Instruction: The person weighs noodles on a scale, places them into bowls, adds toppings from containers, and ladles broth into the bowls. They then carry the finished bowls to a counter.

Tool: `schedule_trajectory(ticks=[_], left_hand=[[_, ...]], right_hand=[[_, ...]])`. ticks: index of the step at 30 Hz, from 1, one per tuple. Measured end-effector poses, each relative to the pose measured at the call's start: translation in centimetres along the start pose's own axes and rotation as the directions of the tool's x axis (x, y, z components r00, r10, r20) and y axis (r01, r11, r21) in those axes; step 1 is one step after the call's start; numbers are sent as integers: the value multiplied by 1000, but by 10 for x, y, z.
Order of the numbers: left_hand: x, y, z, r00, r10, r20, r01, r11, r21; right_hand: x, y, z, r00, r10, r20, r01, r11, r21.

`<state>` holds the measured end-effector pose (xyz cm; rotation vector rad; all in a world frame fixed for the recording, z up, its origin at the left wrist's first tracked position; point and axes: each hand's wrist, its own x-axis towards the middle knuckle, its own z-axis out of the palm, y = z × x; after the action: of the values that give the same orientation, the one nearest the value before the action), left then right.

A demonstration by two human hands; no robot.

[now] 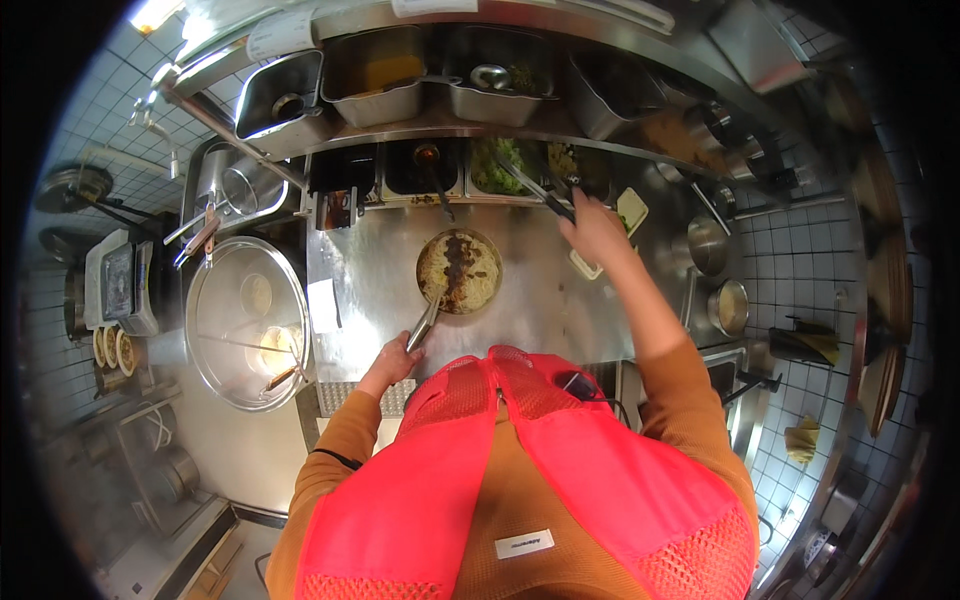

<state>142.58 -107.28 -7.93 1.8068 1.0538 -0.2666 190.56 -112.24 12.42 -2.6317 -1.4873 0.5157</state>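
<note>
A round metal bowl (pixel 498 289) of pale noodles (pixel 480 281) with a dark sauce (pixel 454 259) down the middle stands on the steel counter before me. My left hand (pixel 394 361) grips metal tongs (pixel 424 327), whose tips reach into the noodles at the bowl's near edge. My right hand (pixel 596 229) is stretched forward and holds dark-handled metal tongs (pixel 534 184). Their tips touch or hover just over chopped greens (pixel 491 169) in an inset container; contact cannot be made out. Beside that lies a container with yellowish pieces (pixel 562 159), partly blurred.
Deep steel pans (pixel 375 109), some with ladles, line the shelf above. A large round clear-rimmed vessel (pixel 191 337) stands left, with a wooden-handled tool across it. Pale small trays (pixel 632 210) sit right of my right hand. A white paper (pixel 324 306) lies left of the bowl.
</note>
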Motion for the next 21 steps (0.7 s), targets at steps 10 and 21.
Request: schedule_trajectory(ticks=[10,21], left_hand=[[10,13,-19,996,-29,79,28,999,18],[8,15,-25,992,-49,112,53,998,-39]], right_hand=[[150,-85,51,959,218,181,-172,956,-239],[131,-80,19,949,239,208,-178,945,-273]])
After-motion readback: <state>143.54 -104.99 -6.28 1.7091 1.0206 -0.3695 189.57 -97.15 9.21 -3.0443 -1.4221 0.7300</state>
